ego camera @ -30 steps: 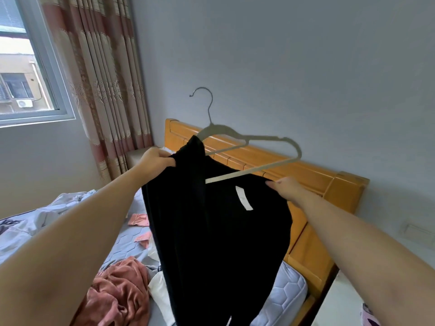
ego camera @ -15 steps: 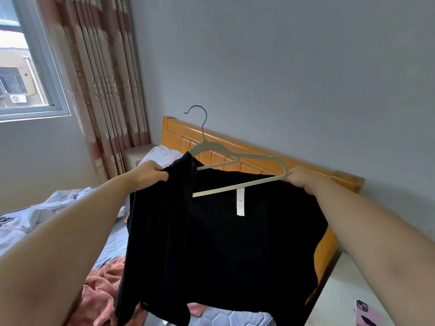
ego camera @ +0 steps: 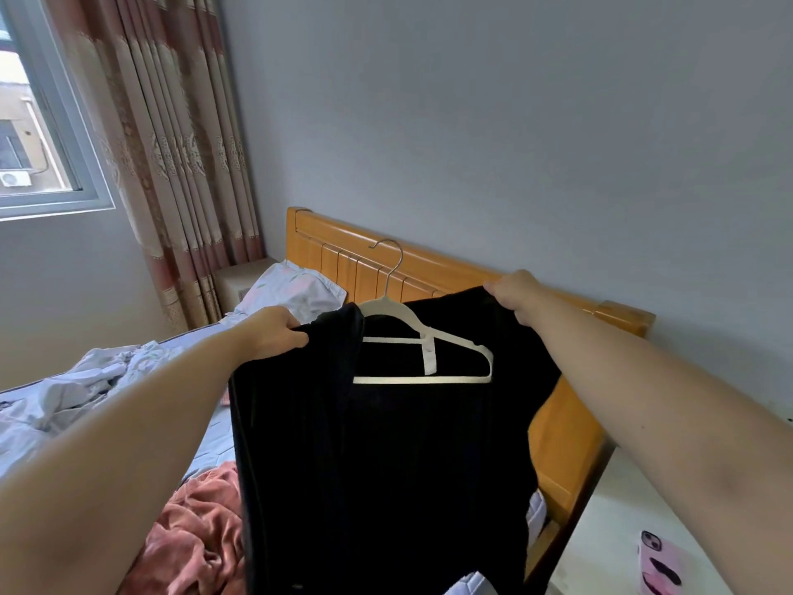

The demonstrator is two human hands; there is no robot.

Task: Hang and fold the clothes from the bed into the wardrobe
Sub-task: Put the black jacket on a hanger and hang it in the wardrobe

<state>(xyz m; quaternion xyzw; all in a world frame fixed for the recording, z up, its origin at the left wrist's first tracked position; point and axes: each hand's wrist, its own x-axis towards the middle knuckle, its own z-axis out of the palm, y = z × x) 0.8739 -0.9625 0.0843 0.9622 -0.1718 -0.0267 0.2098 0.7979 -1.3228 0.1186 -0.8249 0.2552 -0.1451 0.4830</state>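
Note:
A black garment [ego camera: 386, 465] hangs in front of me over the bed, with a white hanger [ego camera: 422, 350] inside its neck opening and a white label by the collar. My left hand [ego camera: 274, 332] grips the garment's left shoulder. My right hand [ego camera: 513, 294] grips the right shoulder, pulled up above the hanger's right end. The hanger's metal hook [ego camera: 392, 259] sticks up in front of the wooden headboard [ego camera: 570, 423]. The wardrobe is out of view.
On the bed [ego camera: 214, 440] lie a pink-brown garment [ego camera: 193, 530], crumpled white and pale blue clothes [ego camera: 86, 388] and a pillow [ego camera: 296, 289]. A bedside table [ego camera: 609, 547] at lower right carries a pink phone [ego camera: 661, 564]. Curtain [ego camera: 171, 156] and window [ego camera: 38, 135] stand at left.
The right hand has let go of the hanger's end and lifted the garment's right shoulder over it. The garment now hangs spread wider, and the view has tilted down.

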